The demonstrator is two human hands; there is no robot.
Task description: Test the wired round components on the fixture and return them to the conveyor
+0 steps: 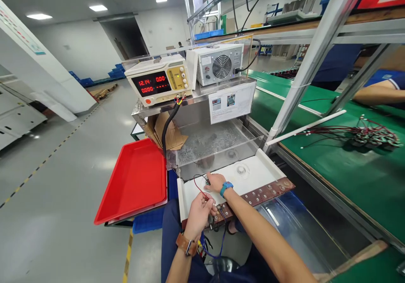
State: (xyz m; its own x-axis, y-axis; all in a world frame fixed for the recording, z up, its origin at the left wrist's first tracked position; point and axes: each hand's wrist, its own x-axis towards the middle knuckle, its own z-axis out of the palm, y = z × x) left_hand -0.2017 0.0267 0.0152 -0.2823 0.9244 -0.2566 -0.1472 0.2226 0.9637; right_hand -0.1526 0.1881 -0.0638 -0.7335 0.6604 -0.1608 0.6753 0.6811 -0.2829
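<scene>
My left hand, with a brown watch strap at the wrist, is closed in a pinch on thin red and dark wires. It is low over the brown terminal strip along the front of the white tray. Just beyond it, my right hand, with a blue band, has its fingers closed on a small circuit board at the tray. The wires loop from this board back to my left hand. My fingers partly cover the board and the wire ends. Blue and black leads hang below the strip.
A power supply showing red digits and a grey fan unit stand on the metal shelf. A red tray is to the left. On the green bench lie a white rod and wired boards. A co-worker's arm is far right.
</scene>
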